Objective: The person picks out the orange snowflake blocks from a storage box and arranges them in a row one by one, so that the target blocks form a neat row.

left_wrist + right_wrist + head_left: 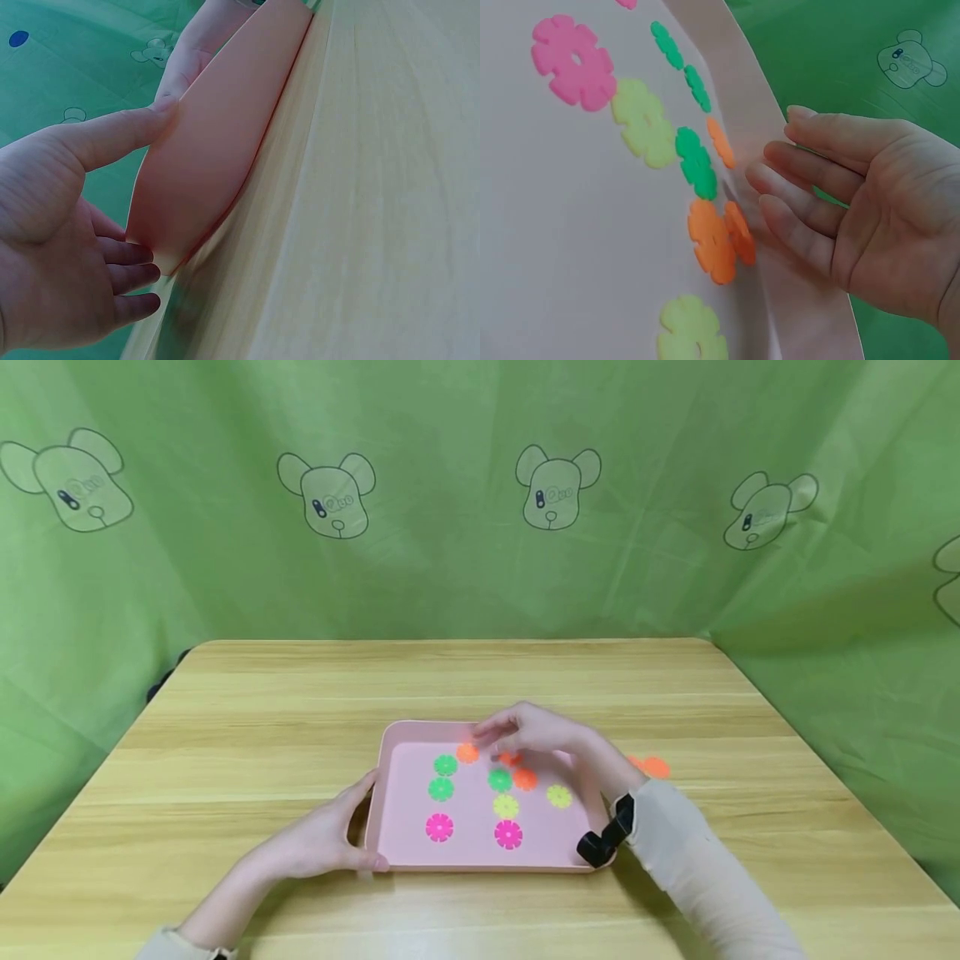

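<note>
A pink tray (405, 852) lies on the table, holding several flat notched discs like snowflake building pieces. My left hand (326, 835) holds the tray's near left corner, thumb on the front rim and fingers along the left wall (217, 142). Over the far side of the tray hovers my right hand (536, 729), fingers loosely bent and nothing between them. Below it are an orange disc (712, 241) and a tilted orange disc (739, 232). Green discs (441, 789), yellow discs (506, 807) and pink discs (439, 827) lie flat around them.
More orange discs (656, 767) lie on the wooden table (262, 718), right of the tray and beyond the right forearm. A green curtain (450, 568) with printed bear heads hangs behind and at both sides. A black strap (606, 835) sits on the right wrist.
</note>
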Tool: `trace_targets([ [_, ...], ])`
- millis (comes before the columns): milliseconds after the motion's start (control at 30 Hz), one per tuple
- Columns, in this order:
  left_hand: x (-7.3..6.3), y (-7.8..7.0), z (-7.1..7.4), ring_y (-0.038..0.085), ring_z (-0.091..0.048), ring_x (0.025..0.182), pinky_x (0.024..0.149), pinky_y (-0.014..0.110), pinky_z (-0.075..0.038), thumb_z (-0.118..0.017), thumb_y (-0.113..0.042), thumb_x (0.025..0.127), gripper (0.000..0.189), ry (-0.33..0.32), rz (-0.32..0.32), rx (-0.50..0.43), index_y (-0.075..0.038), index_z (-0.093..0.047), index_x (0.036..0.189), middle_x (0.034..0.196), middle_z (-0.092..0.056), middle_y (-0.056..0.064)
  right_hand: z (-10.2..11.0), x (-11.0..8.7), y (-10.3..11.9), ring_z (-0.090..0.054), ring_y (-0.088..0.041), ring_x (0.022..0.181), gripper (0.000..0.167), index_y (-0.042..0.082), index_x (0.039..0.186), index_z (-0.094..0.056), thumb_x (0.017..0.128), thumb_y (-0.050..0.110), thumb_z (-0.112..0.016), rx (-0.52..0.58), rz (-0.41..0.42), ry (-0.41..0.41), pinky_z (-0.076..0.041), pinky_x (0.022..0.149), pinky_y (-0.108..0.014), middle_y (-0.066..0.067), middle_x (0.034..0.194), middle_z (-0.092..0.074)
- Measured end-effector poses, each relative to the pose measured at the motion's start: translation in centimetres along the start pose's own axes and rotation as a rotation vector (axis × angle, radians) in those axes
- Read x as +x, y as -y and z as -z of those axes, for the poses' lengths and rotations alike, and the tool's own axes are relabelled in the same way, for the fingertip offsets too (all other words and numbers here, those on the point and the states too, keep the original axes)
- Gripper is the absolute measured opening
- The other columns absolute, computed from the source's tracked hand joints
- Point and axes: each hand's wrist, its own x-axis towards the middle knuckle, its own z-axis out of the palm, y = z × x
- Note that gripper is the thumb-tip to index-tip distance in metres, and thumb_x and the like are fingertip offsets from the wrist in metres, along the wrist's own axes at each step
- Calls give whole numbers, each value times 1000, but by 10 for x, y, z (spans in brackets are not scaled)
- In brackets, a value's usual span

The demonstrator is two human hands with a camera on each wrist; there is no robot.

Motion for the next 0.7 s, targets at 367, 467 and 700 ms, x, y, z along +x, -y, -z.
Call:
trace_targets([
  [367,1,1,0,31,-38,123,102,53,-29,-80,-41,67,115,1,-2,-2,3,-10,147,145,-27,23,-5,5,2,-52,-16,60,46,6,131,-53,87,12,-65,-126,-5,92,-48,62,-29,-9,119,-57],
  [467,0,1,0,29,-40,120,101,53,-30,-80,-41,67,115,4,-6,-3,3,-10,147,144,-28,23,-6,7,2,-50,-15,59,46,6,131,-54,87,12,-65,-147,-11,100,-47,61,-27,-9,115,-56],
  [700,0,0,0,29,-40,120,101,52,-29,-80,-41,68,114,5,-11,-11,4,-10,146,144,-29,23,-8,8,3,-49,-14,62,45,6,129,-55,86,7,-64,-144,-25,94,-45,60,-26,-9,120,-53],
])
